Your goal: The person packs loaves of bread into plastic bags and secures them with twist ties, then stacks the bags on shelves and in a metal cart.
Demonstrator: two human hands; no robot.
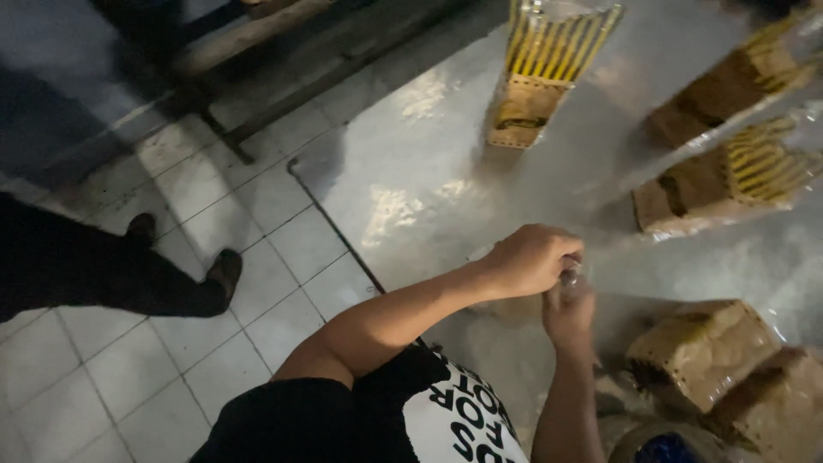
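My left hand [530, 257] is curled into a fist above the shiny metal table [411, 189]. Directly under it, my right hand [567, 313] reaches up with its fingers closed. Both hands pinch a small shiny piece [570, 276] between them; it is too dim to tell what it is. Just to the right of my hands lies a brown packet wrapped in clear plastic [699, 347]. A second such packet [776, 399] lies beside it at the table's near edge.
Three brown packets with yellow stripes lie farther back on the table [536, 77], [737, 77], [720, 184]. Another person's dark-trousered legs and shoes [206, 274] stand on the white tiled floor [257, 214] at left. A round dark container [664, 446] sits at the bottom right.
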